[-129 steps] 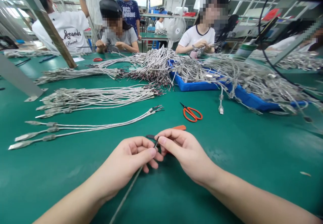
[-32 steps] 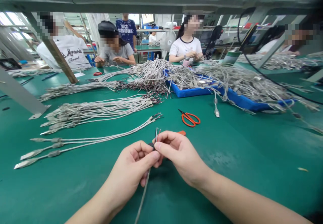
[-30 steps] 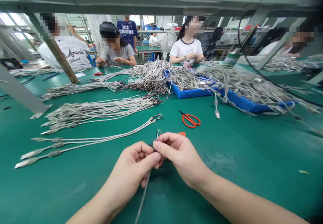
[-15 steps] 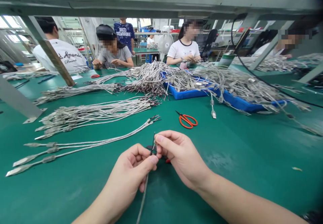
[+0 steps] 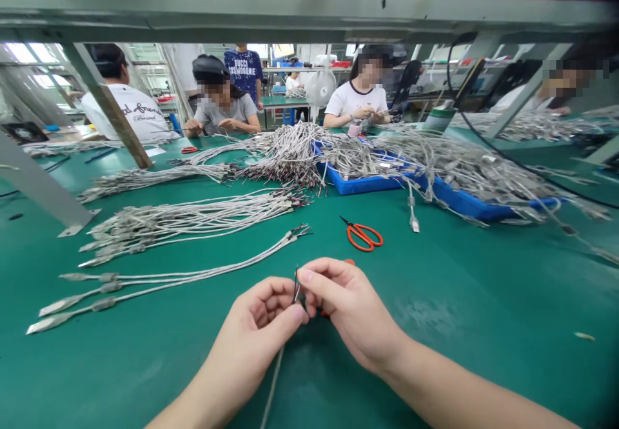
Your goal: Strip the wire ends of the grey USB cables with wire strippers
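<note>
Grey cable point(image 5: 272, 387), tip upright, is held nearer the viewer than the orange scissors point(image 5: 363, 236), above the green tabletop point(image 5: 483, 300). Left hand point(image 5: 261, 329) pinches it below the tip; right hand point(image 5: 351, 313) pinches its dark wire ends (something orange half-hidden beneath). Three loose cables point(image 5: 169, 277) lie left of the scissors.

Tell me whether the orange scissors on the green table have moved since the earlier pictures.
No. The orange scissors keep the same gap to the blue tray and the dangling connector; only the camera shifted.
</note>
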The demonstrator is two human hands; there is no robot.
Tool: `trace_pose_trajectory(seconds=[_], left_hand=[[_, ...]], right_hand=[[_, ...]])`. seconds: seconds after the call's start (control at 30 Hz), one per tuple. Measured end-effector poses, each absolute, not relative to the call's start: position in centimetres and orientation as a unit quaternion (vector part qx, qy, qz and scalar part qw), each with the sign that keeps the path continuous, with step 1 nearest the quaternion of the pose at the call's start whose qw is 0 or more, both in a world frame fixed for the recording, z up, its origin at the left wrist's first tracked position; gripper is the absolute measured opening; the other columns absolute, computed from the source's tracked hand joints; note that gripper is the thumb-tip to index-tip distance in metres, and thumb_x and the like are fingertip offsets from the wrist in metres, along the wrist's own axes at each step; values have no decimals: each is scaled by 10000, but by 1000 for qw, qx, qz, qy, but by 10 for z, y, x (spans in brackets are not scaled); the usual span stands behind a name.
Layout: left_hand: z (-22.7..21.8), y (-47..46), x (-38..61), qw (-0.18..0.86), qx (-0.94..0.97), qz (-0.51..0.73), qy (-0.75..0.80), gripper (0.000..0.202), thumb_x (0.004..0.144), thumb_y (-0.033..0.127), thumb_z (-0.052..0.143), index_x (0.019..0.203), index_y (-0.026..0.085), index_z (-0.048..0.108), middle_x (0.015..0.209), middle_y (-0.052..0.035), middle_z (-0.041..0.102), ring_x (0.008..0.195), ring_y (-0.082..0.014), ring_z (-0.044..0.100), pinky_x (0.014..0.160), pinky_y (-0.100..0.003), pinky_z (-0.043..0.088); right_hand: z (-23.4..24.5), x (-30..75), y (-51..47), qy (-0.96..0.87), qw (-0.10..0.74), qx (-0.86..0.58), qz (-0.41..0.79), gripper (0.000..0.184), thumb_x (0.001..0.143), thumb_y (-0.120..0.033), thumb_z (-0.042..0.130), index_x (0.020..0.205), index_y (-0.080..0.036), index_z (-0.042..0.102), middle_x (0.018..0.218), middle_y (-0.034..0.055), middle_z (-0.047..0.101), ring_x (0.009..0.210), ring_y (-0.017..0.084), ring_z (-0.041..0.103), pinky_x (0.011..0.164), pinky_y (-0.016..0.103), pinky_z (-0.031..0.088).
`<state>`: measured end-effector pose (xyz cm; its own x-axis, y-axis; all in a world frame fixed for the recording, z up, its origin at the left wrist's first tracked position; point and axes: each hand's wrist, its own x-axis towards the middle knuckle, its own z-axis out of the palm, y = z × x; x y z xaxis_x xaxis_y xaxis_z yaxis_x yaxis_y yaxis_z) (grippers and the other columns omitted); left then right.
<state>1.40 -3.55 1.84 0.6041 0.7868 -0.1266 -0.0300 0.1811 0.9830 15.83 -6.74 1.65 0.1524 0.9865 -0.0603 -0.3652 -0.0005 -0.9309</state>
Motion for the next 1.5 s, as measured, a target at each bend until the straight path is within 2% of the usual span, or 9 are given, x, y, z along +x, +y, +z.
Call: trace_pose_trajectory(seconds=[0.17,0.43,0.53,0.67,0.87,1.03,1.27,1.4,1.5], left_hand=[[18,-34,12,656,601,289,355,335,899,383,549,678,151,645,698,-16,611,562,-88,391,528,-210,310],[19,-32,11,656,592,273,381,328,856,402,599,641,155,615,680,-15,628,523,-83,353,495,-213,277],[21,-33,12,636,609,280,384,299,843,361,619,620,161,623,609,-1,604,536,-95,421,527,-209,334],[22,-35,13,600,638,293,383,229,837,322,629,667,173,660,695,-23,682,669,-142,575,650,-227,431],[20,-40,12,575,652,321,377,275,874,329,577,654,176,639,685,-28,676,653,-146,580,631,-229,435],[16,-41,15,559,637,345,402,285,853,350,604,628,177,625,578,-1,582,572,-127,499,557,-221,394],[12,-42,19,607,598,341,397,228,868,362,595,747,175,644,551,29,544,471,-77,422,476,-189,362],[11,-42,19,674,532,306,411,267,867,435,581,785,182,595,511,67,451,397,-49,298,368,-163,220],[14,-40,19,661,536,324,413,256,850,410,613,748,175,606,487,74,402,415,-46,246,386,-168,173]], right_hand=[[14,155,-69,-392,581,-433,567,192,803,-320,689,714,-150,700,544,7,620,552,122,535,565,265,395],[16,156,-69,-395,583,-459,541,129,736,-292,745,700,-168,745,579,-12,600,535,110,503,535,261,380],[17,156,-70,-394,594,-458,531,133,725,-292,758,674,-172,733,589,-19,590,529,110,510,532,265,381],[17,154,-72,-360,609,-453,543,186,737,-324,755,657,-166,697,549,-32,552,523,105,481,536,265,376],[13,151,-72,-320,603,-437,587,210,737,-353,754,686,-164,678,529,-37,534,502,101,455,522,260,344],[14,149,-74,-290,610,-434,595,218,736,-344,753,655,-167,655,534,-37,530,515,95,437,538,252,332],[11,147,-75,-235,613,-418,629,215,724,-343,760,681,-164,647,557,-41,515,522,85,441,534,232,329],[7,145,-75,-242,609,-423,625,209,727,-338,760,702,-168,641,545,-41,515,511,89,435,518,229,339],[6,145,-75,-233,611,-402,641,222,755,-366,735,729,-159,659,572,-31,506,533,94,426,504,222,362]])
